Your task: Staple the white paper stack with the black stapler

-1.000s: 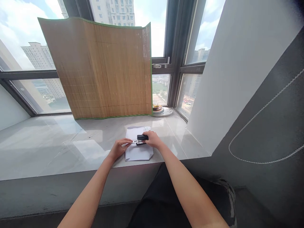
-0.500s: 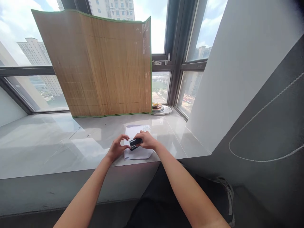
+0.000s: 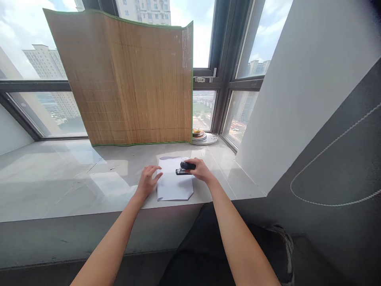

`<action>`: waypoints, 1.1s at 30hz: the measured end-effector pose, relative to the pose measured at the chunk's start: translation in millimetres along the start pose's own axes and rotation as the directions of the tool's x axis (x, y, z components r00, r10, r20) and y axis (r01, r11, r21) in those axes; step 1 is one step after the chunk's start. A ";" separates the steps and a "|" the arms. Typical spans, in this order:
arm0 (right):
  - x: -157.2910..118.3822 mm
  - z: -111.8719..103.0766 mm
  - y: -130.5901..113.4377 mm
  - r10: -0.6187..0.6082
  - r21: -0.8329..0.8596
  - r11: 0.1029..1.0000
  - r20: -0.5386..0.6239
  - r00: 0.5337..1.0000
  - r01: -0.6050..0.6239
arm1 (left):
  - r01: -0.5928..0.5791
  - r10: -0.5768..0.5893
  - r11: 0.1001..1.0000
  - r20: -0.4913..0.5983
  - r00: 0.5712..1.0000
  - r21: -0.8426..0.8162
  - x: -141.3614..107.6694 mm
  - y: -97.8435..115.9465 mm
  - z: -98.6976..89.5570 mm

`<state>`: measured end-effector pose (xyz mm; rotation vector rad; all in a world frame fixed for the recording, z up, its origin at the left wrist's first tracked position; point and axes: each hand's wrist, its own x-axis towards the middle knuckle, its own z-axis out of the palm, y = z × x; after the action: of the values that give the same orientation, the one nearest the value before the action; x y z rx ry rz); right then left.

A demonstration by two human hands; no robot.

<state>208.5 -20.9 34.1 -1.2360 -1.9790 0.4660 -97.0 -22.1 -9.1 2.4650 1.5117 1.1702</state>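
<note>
White paper (image 3: 174, 186) lies on the pale windowsill near its front edge. Over the paper's upper right part, my right hand (image 3: 200, 169) grips a black stapler (image 3: 187, 165) by its rear end, its front pointing left and its jaws apart. My left hand (image 3: 148, 179) is at the paper's left edge, thumb and fingers apart, with nothing held. Whether its fingertips touch the paper cannot be told.
A bamboo mat (image 3: 143, 83) with green edging leans against the window behind the paper. Stacked plates (image 3: 205, 138) sit at the mat's right. A beaded cord (image 3: 312, 157) hangs at the right wall.
My right hand and the stapler have moved right and slightly up, away from my left hand. The stapler now lies more level. My left hand has shifted slightly.
</note>
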 end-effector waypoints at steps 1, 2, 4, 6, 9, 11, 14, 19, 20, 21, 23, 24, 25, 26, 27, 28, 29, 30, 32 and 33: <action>-2.3 -8.3 8.8 0.078 -0.027 0.996 -0.058 0.995 -0.080 | 0.048 -0.050 0.996 0.022 0.999 0.077 0.5 -0.7 2.2; -4.7 -15.3 16.3 0.154 -0.061 0.985 -0.109 0.982 -0.161 | 0.091 -0.100 0.985 0.055 0.993 0.149 0.7 -1.2 4.8; -8.8 -24.7 25.9 0.263 -0.139 0.948 -0.170 0.950 -0.287 | 0.145 -0.186 0.955 0.142 0.972 0.259 0.3 -1.4 10.2; -11.5 -28.3 29.5 0.317 -0.196 0.915 -0.187 0.930 -0.352 | 0.158 -0.236 0.936 0.228 0.945 0.315 -0.6 -1.0 14.1; -13.3 -27.8 29.6 0.358 -0.239 0.888 -0.176 0.917 -0.392 | 0.161 -0.260 0.930 0.282 0.924 0.329 -1.4 0.9 15.2; -13.4 -26.2 29.1 0.383 -0.231 0.883 -0.149 0.912 -0.409 | 0.160 -0.252 0.936 0.284 0.925 0.313 -1.2 3.0 13.8; -12.0 -22.3 28.4 0.367 -0.190 0.907 -0.077 0.927 -0.375 | 0.140 -0.223 0.951 0.296 0.929 0.275 -0.5 7.2 11.7; -8.8 -14.6 25.7 0.302 -0.153 0.942 -0.001 0.953 -0.298 | 0.126 -0.200 0.963 0.318 0.927 0.238 -1.0 10.6 8.9; -8.4 -13.8 25.1 0.304 -0.147 0.943 0.001 0.953 -0.300 | 0.119 -0.189 0.965 0.309 0.932 0.233 -0.9 10.2 8.0; -8.2 -13.3 24.5 0.305 -0.141 0.943 0.000 0.952 -0.302 | 0.102 -0.167 0.970 0.294 0.941 0.221 -0.5 9.8 7.1; -7.8 -12.7 23.1 0.294 -0.114 0.949 -0.003 0.956 -0.293 | 0.046 -0.091 0.984 0.263 0.961 0.173 1.4 10.6 6.4; -7.5 -12.4 22.4 0.280 -0.087 0.956 -0.002 0.960 -0.279 | 0.015 -0.050 0.991 0.258 0.965 0.136 2.9 12.5 7.3; -7.1 -11.9 21.8 0.262 -0.052 0.964 0.000 0.965 -0.262 | -0.014 -0.012 0.995 0.265 0.964 0.096 4.7 15.9 9.3; -6.6 -11.2 21.3 0.243 -0.014 0.970 -0.001 0.970 -0.243 | -0.041 0.022 0.997 0.282 0.959 0.060 6.6 20.7 12.5; -6.0 -10.2 21.0 0.226 0.022 0.974 -0.008 0.974 -0.225 | -0.065 0.051 0.997 0.308 0.950 0.032 8.5 26.8 16.9; -5.4 -9.0 21.1 0.215 0.051 0.976 -0.018 0.976 -0.214 | -0.093 0.082 0.996 0.335 0.939 0.016 10.1 33.8 22.1; -4.8 -7.7 21.6 0.209 0.073 0.976 -0.034 0.977 -0.206 | -0.131 0.120 0.991 0.364 0.924 0.006 11.3 41.1 27.6; -4.2 -6.3 22.5 0.205 0.087 0.976 -0.052 0.977 -0.200 | -0.172 0.158 0.985 0.397 0.904 -0.001 12.0 48.3 32.8; -2.8 -3.8 25.2 0.191 0.104 0.978 -0.080 0.978 -0.182 | -0.227 0.205 0.974 0.472 0.858 -0.011 12.4 60.0 40.5; -2.1 -2.8 26.7 0.178 0.108 0.980 -0.089 0.980 -0.168 | -0.241 0.214 0.971 0.507 0.835 -0.012 12.3 64.2 42.3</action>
<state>227.4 -10.4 18.0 -1.3478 -1.7525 0.5719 -19.8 -31.9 -7.9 2.7417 1.1330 0.4250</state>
